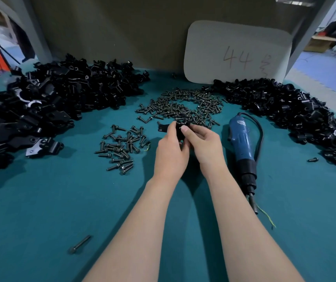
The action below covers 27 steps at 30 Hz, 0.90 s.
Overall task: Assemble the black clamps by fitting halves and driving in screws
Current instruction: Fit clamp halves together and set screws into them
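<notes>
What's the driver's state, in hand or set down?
Set down: blue screwdriver lies flat on the green table, untouched.

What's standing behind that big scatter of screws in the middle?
A pale card marked 44, leaning on the back wall. Its bottom edge is partly covered by the right heap of black clamp parts. Anything behind the card is hidden.

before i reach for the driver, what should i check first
1. The clamp is held by left hand and right hand: ok.
2. Halves seated flush: cannot tell, the fingers cover the joint.
3. Screw started in its hole: cannot tell, hidden.
4. Loose screws close by: ok, a pile lies just left of the hands.
5. The driver is free: ok, it lies on the mat right of the right hand, untouched.
</notes>
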{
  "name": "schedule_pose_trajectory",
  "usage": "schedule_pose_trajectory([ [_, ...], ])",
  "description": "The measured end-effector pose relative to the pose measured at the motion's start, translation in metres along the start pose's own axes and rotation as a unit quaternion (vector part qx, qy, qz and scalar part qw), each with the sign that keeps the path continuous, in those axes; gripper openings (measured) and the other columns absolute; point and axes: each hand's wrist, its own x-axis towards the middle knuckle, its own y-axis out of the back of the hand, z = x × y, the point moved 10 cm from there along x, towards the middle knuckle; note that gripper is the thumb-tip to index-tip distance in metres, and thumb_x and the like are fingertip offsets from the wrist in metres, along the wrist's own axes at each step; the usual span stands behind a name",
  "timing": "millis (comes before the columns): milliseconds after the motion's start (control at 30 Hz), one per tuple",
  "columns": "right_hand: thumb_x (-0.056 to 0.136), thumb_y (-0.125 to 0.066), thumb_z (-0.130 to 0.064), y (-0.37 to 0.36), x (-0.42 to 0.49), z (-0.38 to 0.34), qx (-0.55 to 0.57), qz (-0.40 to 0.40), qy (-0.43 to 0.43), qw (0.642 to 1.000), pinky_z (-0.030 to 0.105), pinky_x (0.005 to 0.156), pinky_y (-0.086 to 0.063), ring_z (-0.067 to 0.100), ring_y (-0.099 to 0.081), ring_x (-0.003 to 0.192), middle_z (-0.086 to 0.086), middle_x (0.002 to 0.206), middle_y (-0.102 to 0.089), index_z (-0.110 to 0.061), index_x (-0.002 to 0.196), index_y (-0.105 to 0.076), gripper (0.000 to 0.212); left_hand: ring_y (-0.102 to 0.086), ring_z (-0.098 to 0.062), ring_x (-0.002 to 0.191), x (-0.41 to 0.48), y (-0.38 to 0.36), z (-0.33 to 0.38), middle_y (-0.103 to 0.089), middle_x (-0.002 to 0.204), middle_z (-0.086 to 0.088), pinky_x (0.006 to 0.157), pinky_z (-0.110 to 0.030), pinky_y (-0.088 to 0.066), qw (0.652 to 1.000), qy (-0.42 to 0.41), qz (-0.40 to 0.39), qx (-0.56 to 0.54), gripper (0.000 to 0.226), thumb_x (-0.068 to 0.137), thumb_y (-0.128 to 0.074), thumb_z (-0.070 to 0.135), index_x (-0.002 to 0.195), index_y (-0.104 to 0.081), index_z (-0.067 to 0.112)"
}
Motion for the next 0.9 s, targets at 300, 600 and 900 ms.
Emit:
schedule_pose_trajectory([
  [300, 0.086, -0.069, -0.024, -0.009, -0.004, -0.002, -0.052, -0.025, 0.002, 0.998, 0.020, 0.083, -0.054, 0.009, -0.068, 0.094, -0.003, 0.094, -0.073, -0.027, 0.087, -0.066, 0.005, -0.059, -0.016, 0.075, -0.003, 0.018, -0.008, -0.058, 0.078, 0.009, 0.058, -0.017, -0.038, 0.996, 0.037, 0.071, -0.044, 0.015, 0.093, -0.057, 0.025, 0.106, -0.054, 0.019],
  [600, 0.098, -0.049, -0.029, 0.017, -0.003, -0.009, -0.179, 0.096, 0.025, 0.979, 0.027, 0.086, -0.047, 0.014, -0.062, 0.095, -0.002, 0.098, -0.068, -0.016, 0.106, -0.066, 0.022, -0.059, 0.004, 0.074, -0.001, 0.020, -0.018, -0.063, 0.081, 0.016, 0.061, -0.001, -0.038, 0.982, 0.077, 0.096, -0.144, 0.015, 0.091, -0.063, 0.026, 0.088, -0.050, 0.033],
  [900, 0.096, -0.046, -0.018, 0.013, 0.032, -0.034, -0.254, 0.147, 0.027, 0.956, 0.024, 0.088, -0.036, 0.015, -0.049, 0.111, 0.003, 0.130, -0.052, -0.017, 0.126, -0.054, 0.031, -0.060, 0.000, 0.080, 0.032, 0.005, -0.022, -0.062, 0.089, 0.008, 0.058, -0.006, -0.038, 0.954, 0.137, 0.151, -0.222, 0.019, 0.097, -0.053, 0.027, 0.112, -0.051, 0.016],
])
